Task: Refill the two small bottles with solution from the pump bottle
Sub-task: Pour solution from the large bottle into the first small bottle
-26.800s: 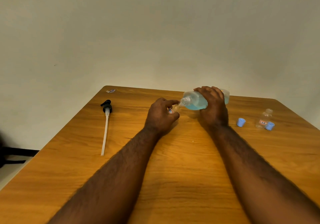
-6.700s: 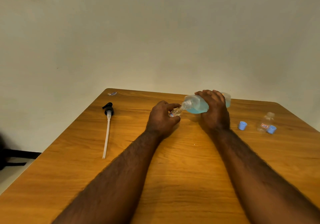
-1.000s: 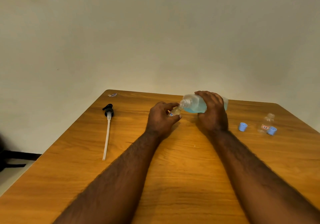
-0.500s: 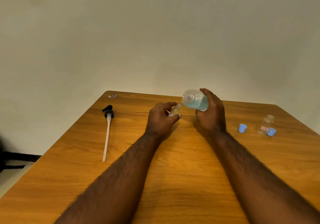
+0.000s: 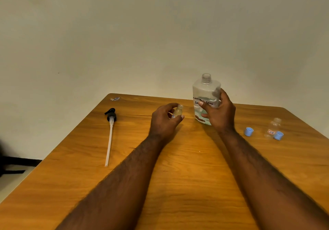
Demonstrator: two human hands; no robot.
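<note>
On a wooden table (image 5: 178, 176), a detached pump head (image 5: 111, 117) lies at left, its long tube pointing toward the camera. The left hand (image 5: 164, 122) pinches 1 uncapped small bottle (image 5: 178, 111) upright between thumb and fingers. Just beside it, the right hand (image 5: 219, 116) grasps the open pump bottle (image 5: 204, 94), neck up. Farther right sit a blue cap (image 5: 248, 131), then the 2nd small bottle (image 5: 273, 127) with a 2nd blue cap (image 5: 278, 135) at its base.
</note>
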